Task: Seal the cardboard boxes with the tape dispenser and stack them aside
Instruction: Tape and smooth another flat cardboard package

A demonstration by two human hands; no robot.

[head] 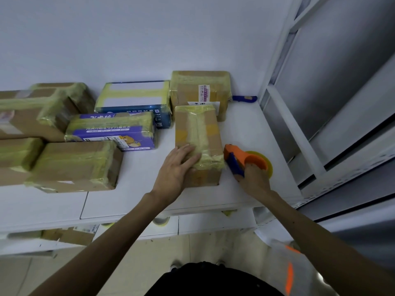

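Orange plastic fills the right hand (pixel 253 178), whose fingers curl round the handle of a tape dispenser (pixel 241 155) with a yellow roll, held at the near right corner of a brown cardboard box (pixel 198 133). The left hand (pixel 177 167) lies flat, fingers straight, pressing on the box's taped top. The box sits on a white table (pixel 245 129), with a wide yellowish strip running along its length. Sealing this 1 looks nearly finished; stacking it aside is not yet done. Other taped boxes (pixel 74 165) crowd the left and back.
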